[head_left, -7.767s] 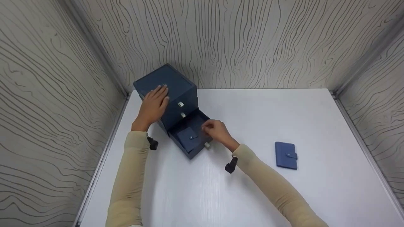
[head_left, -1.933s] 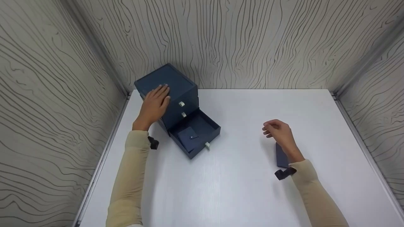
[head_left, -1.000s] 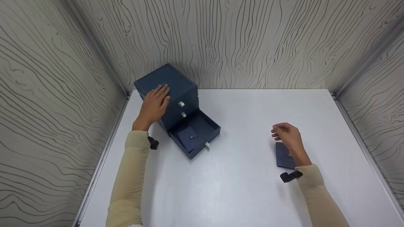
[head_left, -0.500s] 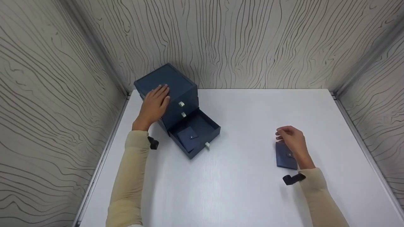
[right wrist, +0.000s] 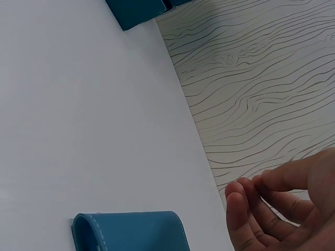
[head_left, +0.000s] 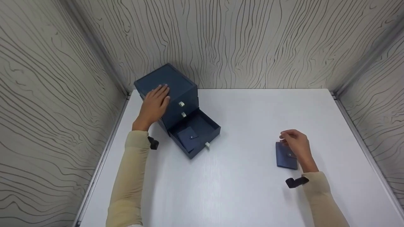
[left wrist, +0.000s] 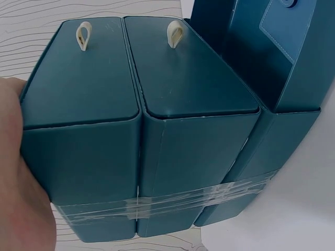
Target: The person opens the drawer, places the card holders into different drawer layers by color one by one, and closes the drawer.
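Observation:
My left hand [head_left: 154,104] lies flat on top of a dark blue chest of small drawers [head_left: 170,78] at the table's back left. Its bottom drawer [head_left: 214,132] is pulled out, and a blue snap-strap wallet [head_left: 186,135] lies inside on the left. Over the right part of the table hovers my right hand [head_left: 296,143], its fingers loosely bent with nothing between them. Beneath it a second blue wallet [head_left: 284,159] lies on the table, partly covered by the hand in the head view. In the right wrist view the fingertips [right wrist: 236,209] are apart from this wallet [right wrist: 136,230].
Pale loops [left wrist: 175,34] serve as drawer pulls, and clear tape [left wrist: 157,206] wraps the chest's side. A white table [head_left: 240,189] carries everything. Wood-grain patterned panels [head_left: 240,44] wall it in at the back and both sides.
My right hand has left the open drawer for the right-hand wallet, then drifted slowly right and nearer to me above it. My left hand, the drawer and both wallets keep their places.

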A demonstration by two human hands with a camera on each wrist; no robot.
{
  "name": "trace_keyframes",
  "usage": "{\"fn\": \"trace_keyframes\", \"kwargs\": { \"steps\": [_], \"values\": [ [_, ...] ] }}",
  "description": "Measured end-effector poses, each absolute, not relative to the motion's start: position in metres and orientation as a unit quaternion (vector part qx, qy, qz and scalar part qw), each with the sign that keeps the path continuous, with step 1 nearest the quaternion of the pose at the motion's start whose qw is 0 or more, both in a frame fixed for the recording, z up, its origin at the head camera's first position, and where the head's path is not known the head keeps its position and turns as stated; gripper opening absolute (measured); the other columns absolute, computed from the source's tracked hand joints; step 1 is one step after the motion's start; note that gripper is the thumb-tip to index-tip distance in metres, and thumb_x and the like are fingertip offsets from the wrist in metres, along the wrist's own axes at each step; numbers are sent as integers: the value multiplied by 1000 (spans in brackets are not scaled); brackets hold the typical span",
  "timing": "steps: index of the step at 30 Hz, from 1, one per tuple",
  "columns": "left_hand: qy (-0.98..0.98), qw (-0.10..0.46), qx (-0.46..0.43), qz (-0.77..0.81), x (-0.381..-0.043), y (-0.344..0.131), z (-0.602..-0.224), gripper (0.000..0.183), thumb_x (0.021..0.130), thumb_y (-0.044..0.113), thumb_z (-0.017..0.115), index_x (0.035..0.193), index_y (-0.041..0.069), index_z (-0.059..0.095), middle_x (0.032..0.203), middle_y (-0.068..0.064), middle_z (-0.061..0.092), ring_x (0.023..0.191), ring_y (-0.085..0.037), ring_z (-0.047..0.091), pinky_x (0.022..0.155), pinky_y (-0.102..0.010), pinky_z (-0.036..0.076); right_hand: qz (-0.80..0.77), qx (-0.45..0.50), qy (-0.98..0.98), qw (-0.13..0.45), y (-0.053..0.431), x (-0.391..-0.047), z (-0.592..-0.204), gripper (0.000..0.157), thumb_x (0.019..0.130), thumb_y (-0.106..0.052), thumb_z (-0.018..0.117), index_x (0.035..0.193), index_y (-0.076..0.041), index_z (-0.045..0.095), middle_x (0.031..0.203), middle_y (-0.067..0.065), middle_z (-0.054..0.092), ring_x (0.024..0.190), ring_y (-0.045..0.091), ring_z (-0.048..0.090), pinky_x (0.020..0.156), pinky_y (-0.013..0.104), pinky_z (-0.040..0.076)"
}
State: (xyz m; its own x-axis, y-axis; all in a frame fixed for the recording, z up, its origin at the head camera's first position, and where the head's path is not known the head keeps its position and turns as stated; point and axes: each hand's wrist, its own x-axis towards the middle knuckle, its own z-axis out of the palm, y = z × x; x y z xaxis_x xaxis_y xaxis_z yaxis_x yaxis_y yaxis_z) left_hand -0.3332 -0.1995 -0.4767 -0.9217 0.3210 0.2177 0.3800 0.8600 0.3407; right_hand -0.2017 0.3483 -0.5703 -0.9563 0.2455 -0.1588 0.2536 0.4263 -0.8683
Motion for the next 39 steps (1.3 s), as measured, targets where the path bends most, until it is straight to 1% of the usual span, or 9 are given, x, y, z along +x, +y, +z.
{"fn": "trace_keyframes", "kwargs": {
  "steps": [4, 7, 12, 16, 20, 23, 29, 37, 39],
  "values": [
    [-962, 76, -181, -192, -335, -200, -478, 57, 118, 39, 33, 167, 11, 36, 175, -6, 32, 166, -28, 24, 137, -53, 15, -519, 159, 840, 3, 352, -199, -573, 43, 111, -33, 59, 135, 3, 64, 112, 5, 76, 88, 1, 72, 80, 18, 62],
    [-962, 78, -181, -191, -335, -200, -479, 57, 118, 39, 33, 167, 11, 36, 175, -6, 33, 165, -29, 25, 137, -53, 15, -516, 170, 839, 3, 354, -198, -576, 44, 111, -34, 59, 136, 2, 63, 111, 4, 77, 88, 1, 71, 80, 18, 61],
    [-961, 79, -182, -190, -335, -200, -479, 56, 118, 39, 34, 167, 11, 37, 175, -6, 33, 165, -29, 25, 136, -53, 16, -506, 188, 842, 9, 360, -196, -581, 44, 111, -34, 58, 138, 1, 62, 115, 7, 77, 86, 0, 70, 79, 18, 61],
    [-961, 79, -182, -191, -334, -200, -478, 56, 118, 38, 34, 166, 11, 38, 175, -7, 34, 165, -29, 26, 136, -53, 17, -493, 201, 846, 17, 365, -195, -584, 44, 111, -34, 57, 138, 0, 62, 116, 9, 76, 88, 4, 70, 78, 19, 60],
    [-961, 79, -183, -191, -334, -200, -477, 56, 118, 38, 34, 166, 10, 38, 174, -7, 35, 165, -29, 26, 136, -53, 18, -470, 211, 857, 22, 367, -194, -585, 44, 111, -33, 55, 138, 0, 61, 121, 16, 74, 89, 9, 69, 76, 20, 58],
    [-960, 79, -184, -195, -333, -200, -477, 56, 118, 38, 35, 166, 10, 39, 174, -7, 35, 165, -29, 26, 136, -53, 18, -452, 216, 865, 25, 369, -193, -586, 43, 111, -31, 53, 139, 2, 61, 124, 21, 72, 90, 12, 68, 73, 19, 56],
    [-960, 78, -185, -194, -334, -200, -480, 56, 118, 38, 34, 166, 10, 38, 175, -7, 33, 165, -29, 25, 136, -53, 17, -424, 213, 880, 15, 375, -191, -588, 42, 110, -27, 54, 135, 6, 62, 121, 27, 73, 85, 15, 69, 66, 17, 53],
    [-958, 84, -189, -198, -335, -201, -481, 57, 118, 39, 34, 167, 10, 37, 175, -8, 33, 165, -30, 25, 136, -54, 16, -397, 214, 892, 26, 384, -185, -591, 47, 109, -30, 52, 135, 8, 62, 116, 24, 71, 85, 17, 65, 64, 22, 53],
    [-958, 87, -189, -199, -336, -201, -481, 57, 118, 38, 35, 166, 9, 37, 175, -8, 33, 165, -30, 25, 136, -54, 16, -390, 210, 896, 30, 386, -185, -593, 48, 109, -31, 52, 135, 8, 62, 116, 25, 70, 86, 21, 66, 65, 25, 53]
  ]
}}
